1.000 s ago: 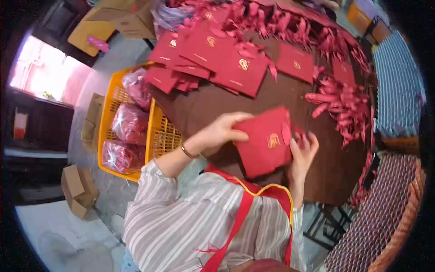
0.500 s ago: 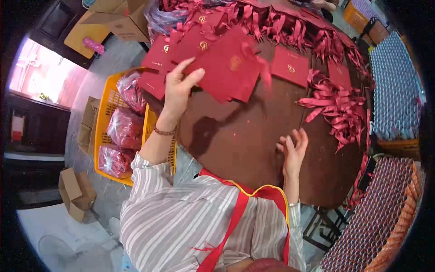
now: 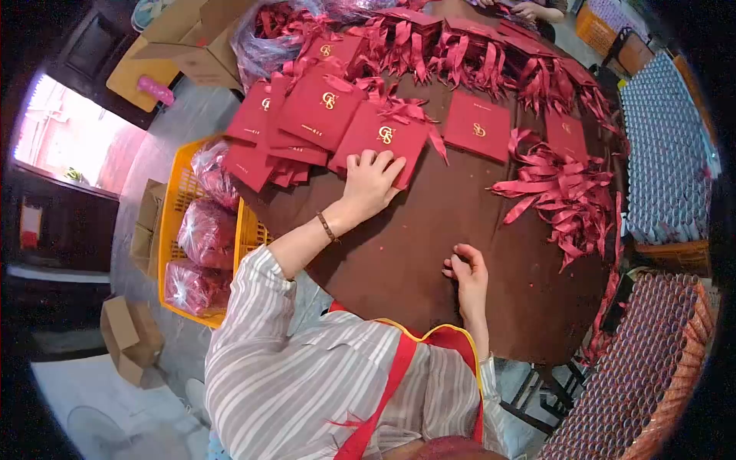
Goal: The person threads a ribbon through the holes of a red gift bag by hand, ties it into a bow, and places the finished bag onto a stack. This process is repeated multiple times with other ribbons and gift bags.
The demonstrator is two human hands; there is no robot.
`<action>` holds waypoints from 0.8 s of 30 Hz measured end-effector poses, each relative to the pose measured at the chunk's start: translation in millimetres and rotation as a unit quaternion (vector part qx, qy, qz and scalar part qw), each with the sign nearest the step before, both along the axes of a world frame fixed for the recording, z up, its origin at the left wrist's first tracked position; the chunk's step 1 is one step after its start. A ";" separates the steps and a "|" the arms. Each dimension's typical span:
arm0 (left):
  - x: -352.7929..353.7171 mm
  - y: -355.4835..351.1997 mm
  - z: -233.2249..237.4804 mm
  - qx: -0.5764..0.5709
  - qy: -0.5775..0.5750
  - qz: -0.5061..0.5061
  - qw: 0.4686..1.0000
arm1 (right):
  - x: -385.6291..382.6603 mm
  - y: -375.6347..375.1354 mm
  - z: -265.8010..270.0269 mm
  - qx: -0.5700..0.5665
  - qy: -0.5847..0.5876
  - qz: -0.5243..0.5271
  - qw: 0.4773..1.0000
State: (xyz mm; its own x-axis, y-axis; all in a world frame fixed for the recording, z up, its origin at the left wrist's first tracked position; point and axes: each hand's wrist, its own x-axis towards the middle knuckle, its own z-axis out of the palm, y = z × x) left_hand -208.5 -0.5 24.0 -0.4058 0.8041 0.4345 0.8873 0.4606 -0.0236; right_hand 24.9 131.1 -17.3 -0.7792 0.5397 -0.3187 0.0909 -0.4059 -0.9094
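My left hand [image 3: 370, 184], with a beaded bracelet at the wrist, rests its bent fingers on the near edge of a red bag with a gold logo [image 3: 385, 136]. Whether it grips the bag I cannot tell. To its left lies a loose stack of similar red bags [image 3: 318, 107]. My right hand [image 3: 469, 276] hovers over the brown tabletop [image 3: 399, 261] near its front edge, fingers curled, with nothing visible in them. Another red bag [image 3: 477, 126] lies flat beyond it, beside a heap of red ribbons [image 3: 567, 192].
Rows of red bags with ribbons [image 3: 468, 57] line the far side. A yellow crate [image 3: 175, 199] with plastic-wrapped red bundles [image 3: 208, 234] stands at left, near open cardboard boxes [image 3: 203, 65]. Racks of small items [image 3: 663, 146] stand at right. Another person's hand [image 3: 529, 11] shows at the top.
The red bag in the air near my left hand is now down on the table. My left hand has moved right and onto it. My right hand has shifted left and nearer, its fingers more curled.
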 end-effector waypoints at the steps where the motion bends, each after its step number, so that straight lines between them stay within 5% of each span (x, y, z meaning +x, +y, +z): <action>1: 0.7 2.8 -1.4 0.000 -0.008 0.012 1.000 | -0.1 0.7 -0.2 0.000 0.000 -0.003 1.000; 7: -5.1 14.1 7.4 -0.024 -0.001 0.034 0.999 | -0.2 0.7 -1.0 0.004 -0.009 0.034 0.999; 13: 12.3 39.0 16.3 0.018 0.054 -0.023 0.998 | 6.5 5.7 -4.2 0.002 0.025 0.046 0.999; 15: 4.7 72.2 23.2 -0.044 -0.058 -0.084 0.994 | 4.6 5.7 -1.4 -0.010 0.013 0.038 0.999; 17: -1.5 104.6 17.1 -0.073 -0.032 -0.121 0.989 | 5.0 6.5 -5.7 -0.004 -0.008 0.044 0.999; 24: -45.6 187.9 2.8 -0.078 -0.158 0.070 0.982 | -0.7 26.5 12.9 -0.008 0.030 0.060 0.998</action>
